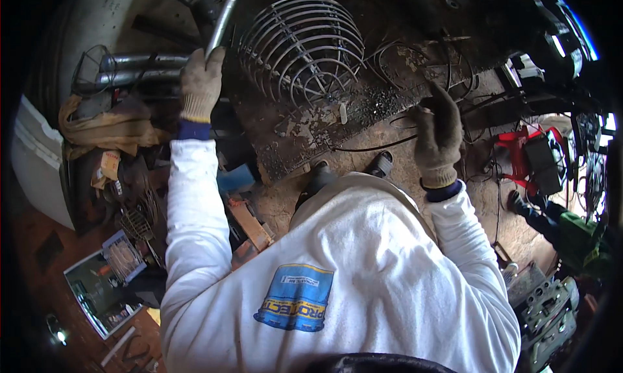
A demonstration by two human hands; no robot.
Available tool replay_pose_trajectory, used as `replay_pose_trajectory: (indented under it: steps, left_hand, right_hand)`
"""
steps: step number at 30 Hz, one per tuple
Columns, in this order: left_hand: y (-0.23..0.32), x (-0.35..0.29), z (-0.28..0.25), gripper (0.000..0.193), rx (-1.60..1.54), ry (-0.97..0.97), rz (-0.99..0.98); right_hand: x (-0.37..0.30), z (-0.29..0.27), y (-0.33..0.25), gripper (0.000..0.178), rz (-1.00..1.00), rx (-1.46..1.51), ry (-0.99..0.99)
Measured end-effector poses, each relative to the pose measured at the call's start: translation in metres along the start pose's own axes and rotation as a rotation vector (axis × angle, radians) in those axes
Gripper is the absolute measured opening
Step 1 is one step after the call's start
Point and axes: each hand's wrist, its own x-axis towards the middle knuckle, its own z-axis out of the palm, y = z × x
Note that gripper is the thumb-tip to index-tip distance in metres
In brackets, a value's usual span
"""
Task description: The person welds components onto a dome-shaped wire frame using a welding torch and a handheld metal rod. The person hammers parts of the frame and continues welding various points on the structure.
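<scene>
My left hand [202, 81], in a grey-beige knit glove, is closed round a shiny metal tube [224, 17] that slants up and away past the table's left side. To its right a round cage of bent metal rods [305, 48], built from rings and ribs, rests on the dark, scuffed worktable [279, 143]. My right hand [441, 136], gloved alike, hovers off the table's near right edge. Its fingers stretch forward with the thumb apart, and I see nothing held in them. A small pale piece [343, 113] lies near the cage.
Black cables [379, 146] run along the table's right side. Metal pipes [146, 68] and a brown cloth [110, 126] lie at left. A red chair [516, 156] holds a dark box at right, near another person's leg [538, 217]. Machine parts [545, 308] sit lower right.
</scene>
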Motion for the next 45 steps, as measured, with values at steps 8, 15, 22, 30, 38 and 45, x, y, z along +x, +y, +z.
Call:
replay_pose_trajectory:
  steps: [8,15,22,30,38,45]
  left_hand:
    - [0.108,-0.093,-0.029,0.036,-0.370,0.174,0.323]
    - [0.072,-0.039,-0.030,0.037,-0.669,-0.036,0.920]
    - [0.068,0.103,0.038,0.049,-0.507,-0.167,0.456]
    - [0.084,0.105,0.045,0.049,-0.510,-0.461,0.300]
    - [0.085,0.106,0.037,0.046,-0.588,-0.506,0.236]
    - [0.091,0.104,0.045,0.045,-0.609,-0.536,0.159]
  right_hand:
    - [0.028,0.147,-0.109,0.056,-0.098,0.218,-0.043]
    - [-0.051,0.115,-0.083,0.049,0.202,0.233,0.372]
    - [-0.083,0.160,-0.042,0.027,0.439,0.103,0.301]
    - [-0.072,0.174,-0.010,0.033,0.238,-0.480,0.273]
    - [-0.076,0.175,-0.029,0.028,0.314,-0.271,0.341]
    - [-0.071,0.173,-0.043,0.034,0.281,0.041,0.468]
